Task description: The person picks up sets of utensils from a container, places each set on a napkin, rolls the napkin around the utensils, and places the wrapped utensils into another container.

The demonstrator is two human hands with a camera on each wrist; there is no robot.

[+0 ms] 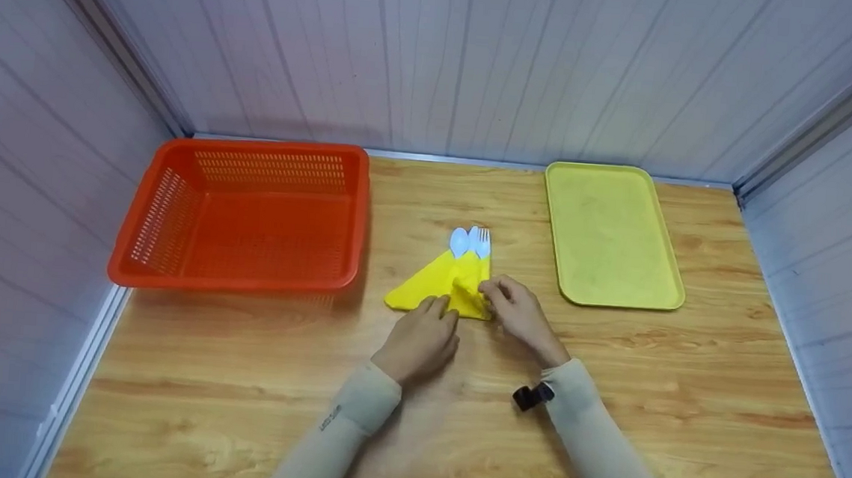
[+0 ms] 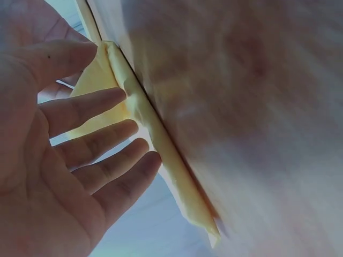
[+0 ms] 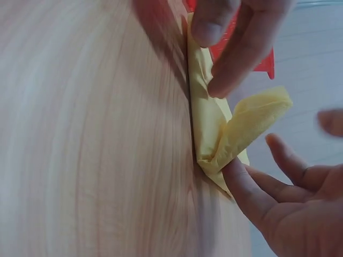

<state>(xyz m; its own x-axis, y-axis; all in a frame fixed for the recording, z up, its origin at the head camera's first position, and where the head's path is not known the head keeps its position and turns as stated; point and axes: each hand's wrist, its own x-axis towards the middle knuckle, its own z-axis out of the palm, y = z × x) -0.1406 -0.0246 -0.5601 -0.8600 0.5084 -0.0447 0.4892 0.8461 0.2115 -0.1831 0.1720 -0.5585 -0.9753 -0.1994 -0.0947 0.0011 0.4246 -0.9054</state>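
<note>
A yellow napkin (image 1: 421,282) lies folded to a slanted shape on the wooden table, with a pale plastic spoon (image 1: 459,241), a knife (image 1: 473,236) and a fork (image 1: 484,244) sticking out of its far side. My left hand (image 1: 420,340) rests its fairly straight fingertips (image 2: 144,160) along the near edge of the napkin. At the right corner, my right hand (image 1: 520,313) touches a raised flap (image 3: 256,120) of the napkin from beneath with its fingers (image 3: 241,184). Its thumb stands apart from the flap, blurred. The cutlery handles are hidden inside the napkin.
To the left stands a red-orange plastic basket (image 1: 362,219) with slotted walls. A yellow-green tray (image 1: 613,237) lies flat at the back right. White panel walls (image 1: 438,60) close off the table (image 1: 721,410) at the back and both sides.
</note>
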